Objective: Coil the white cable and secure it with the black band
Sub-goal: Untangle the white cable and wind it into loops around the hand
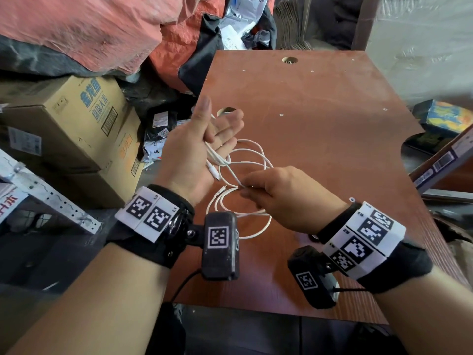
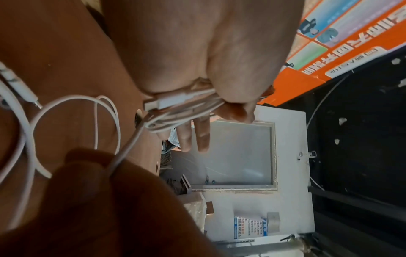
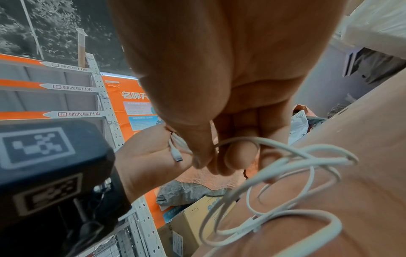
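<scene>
Table [image 1: 332, 124]: I see a reddish-brown board with round holes in it, and I work above its near left part.
Cardboard boxes [image 1: 76, 129]: stacked to my left, off the board, out of the way.
Left hand [image 1: 194, 149]: palm up, fingers mostly straight. In the left wrist view the thumb [image 2: 237, 97] clamps a gathered bundle of strands against the palm, so I call it holding the coil.
Right hand [image 1: 276, 196]: curled, thumb and forefinger pinching a single strand just below the left hand.
White cable [image 1: 245, 160]: part is bundled in my left palm. The rest hangs in several loose loops between my hands and trails down to the board.
Connector [image 2: 167, 102]: one plug end lies on top of the bundle under my thumb. Another plug [image 1: 222, 188] dangles near my right fingertips.
Black band: I cannot find it in any view.
Step, as I judge it: coiling is partway. Slack remains to be gathered.
Risk, loops: the hanging loops overlap, so pulling the pinched strand up may knot them.
Risk, grip: only the thumb holds the bundle, and lifting it to take a new turn may let the coil spring apart.
Risk, band: with both hands full, fetching it may mean releasing the coil.
</scene>
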A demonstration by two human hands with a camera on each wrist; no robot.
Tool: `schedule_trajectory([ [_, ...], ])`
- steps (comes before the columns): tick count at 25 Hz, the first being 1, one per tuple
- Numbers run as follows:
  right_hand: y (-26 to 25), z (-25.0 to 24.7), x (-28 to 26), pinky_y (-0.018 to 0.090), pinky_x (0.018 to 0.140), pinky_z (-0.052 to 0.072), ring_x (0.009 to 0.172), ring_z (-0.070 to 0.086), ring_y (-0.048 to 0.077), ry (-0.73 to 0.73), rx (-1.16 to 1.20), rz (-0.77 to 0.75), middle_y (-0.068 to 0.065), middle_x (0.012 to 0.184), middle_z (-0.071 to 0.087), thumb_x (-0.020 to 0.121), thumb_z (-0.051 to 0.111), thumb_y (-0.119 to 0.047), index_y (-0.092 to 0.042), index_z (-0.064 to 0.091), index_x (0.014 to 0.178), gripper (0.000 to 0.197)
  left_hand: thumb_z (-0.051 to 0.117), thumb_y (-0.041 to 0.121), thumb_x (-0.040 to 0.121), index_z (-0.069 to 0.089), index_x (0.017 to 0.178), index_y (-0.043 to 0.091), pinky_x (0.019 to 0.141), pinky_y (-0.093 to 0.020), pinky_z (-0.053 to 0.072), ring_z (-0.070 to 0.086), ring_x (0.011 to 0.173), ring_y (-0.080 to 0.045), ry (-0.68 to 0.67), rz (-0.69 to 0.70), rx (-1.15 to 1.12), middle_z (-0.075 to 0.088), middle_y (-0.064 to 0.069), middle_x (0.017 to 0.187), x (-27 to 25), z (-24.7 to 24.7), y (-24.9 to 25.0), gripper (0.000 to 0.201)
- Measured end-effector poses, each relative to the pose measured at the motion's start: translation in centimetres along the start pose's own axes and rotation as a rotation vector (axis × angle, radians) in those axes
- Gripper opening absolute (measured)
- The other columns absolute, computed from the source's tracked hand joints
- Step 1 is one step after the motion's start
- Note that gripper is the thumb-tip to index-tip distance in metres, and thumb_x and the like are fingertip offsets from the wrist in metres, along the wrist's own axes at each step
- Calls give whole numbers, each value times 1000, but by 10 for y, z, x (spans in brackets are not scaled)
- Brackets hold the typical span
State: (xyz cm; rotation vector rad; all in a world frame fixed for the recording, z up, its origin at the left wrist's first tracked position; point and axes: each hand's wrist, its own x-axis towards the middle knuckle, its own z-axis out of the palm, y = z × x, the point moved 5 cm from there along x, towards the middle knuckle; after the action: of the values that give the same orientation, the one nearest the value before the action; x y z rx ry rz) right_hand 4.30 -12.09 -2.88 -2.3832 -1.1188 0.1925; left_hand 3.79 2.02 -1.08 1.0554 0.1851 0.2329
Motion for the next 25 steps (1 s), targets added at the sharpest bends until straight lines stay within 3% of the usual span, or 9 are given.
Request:
schedule_trajectory([
  [2, -2, -2, 2, 29, 61, 31, 57, 42, 10, 34, 13, -37, -7, 59, 42, 97, 57, -31, -14, 60, 77, 27, 46, 35, 102, 37, 63, 13, 109, -52, 37, 70, 107, -30, 21, -2, 64, 72, -22, 110, 0, 0, -3, 46],
  [6, -7, -4, 3, 32, 61, 39, 60, 43, 9, 100, 40, -84, -9, 63, 47, 97, 57, -34, -14, 66, 81, 26, 47, 29, 103, 38, 65, 13, 108, -51, 39, 71, 103, -31, 36, -30, 154, 72, -24, 105, 0, 0, -8, 42],
  [8, -9, -7, 2, 34, 60, 41, 58, 43, 10, 132, 78, -87, -9, 59, 44, 97, 57, -34, -13, 63, 78, 29, 48, 28, 103, 39, 64, 12, 98, -44, 50, 71, 98, -29, 19, -33, 178, 71, -22, 92, -2, 3, -11, 43],
  [10, -10, -8, 3, 36, 57, 39, 56, 41, 12, 148, 107, -85, -9, 56, 41, 97, 57, -34, -12, 62, 75, 31, 49, 25, 103, 38, 63, 10, 79, -35, 58, 68, 81, -28, -5, -25, 184, 61, -17, 73, -2, 6, -15, 44],
  [12, -10, -9, 5, 30, 56, 35, 53, 42, 8, 150, 136, -79, -11, 54, 40, 96, 59, -32, -12, 64, 76, 29, 51, 26, 102, 39, 63, 10, 66, -29, 55, 62, 68, -24, -2, -12, 233, 53, -11, 67, 0, 6, -18, 44],
  [16, -14, -8, 2, 22, 51, 33, 53, 47, 9, 124, 150, -62, -9, 52, 46, 94, 62, -30, -15, 63, 73, 26, 50, 32, 102, 42, 60, 13, 54, -25, 44, 50, 55, -14, -17, -12, 423, 52, -4, 62, 1, 3, -25, 47],
  [20, -13, -12, -1, 34, 53, 38, 56, 45, 18, 119, 169, -56, -1, 58, 51, 82, 56, -8, -7, 65, 76, 11, 49, 37, 102, 49, 49, 22, 58, -29, 38, 45, 55, -14, -71, 41, 561, 48, -7, 64, 0, 3, -28, 55],
  [22, -11, -16, 0, 29, 53, 38, 55, 46, 13, 137, 195, -56, -6, 58, 52, 81, 57, -8, -11, 67, 77, 11, 50, 41, 99, 50, 51, 21, 59, -31, 36, 42, 55, -16, -75, 65, 631, 43, -10, 64, 2, 3, -26, 52],
  [25, -8, -20, 6, 18, 55, 38, 57, 52, 5, 194, 226, -52, -14, 60, 54, 83, 64, -12, -17, 70, 79, 9, 50, 37, 101, 44, 59, 14, 53, -27, 33, 38, 47, -12, -46, 46, 710, 38, 3, 54, 3, 3, -25, 49],
])
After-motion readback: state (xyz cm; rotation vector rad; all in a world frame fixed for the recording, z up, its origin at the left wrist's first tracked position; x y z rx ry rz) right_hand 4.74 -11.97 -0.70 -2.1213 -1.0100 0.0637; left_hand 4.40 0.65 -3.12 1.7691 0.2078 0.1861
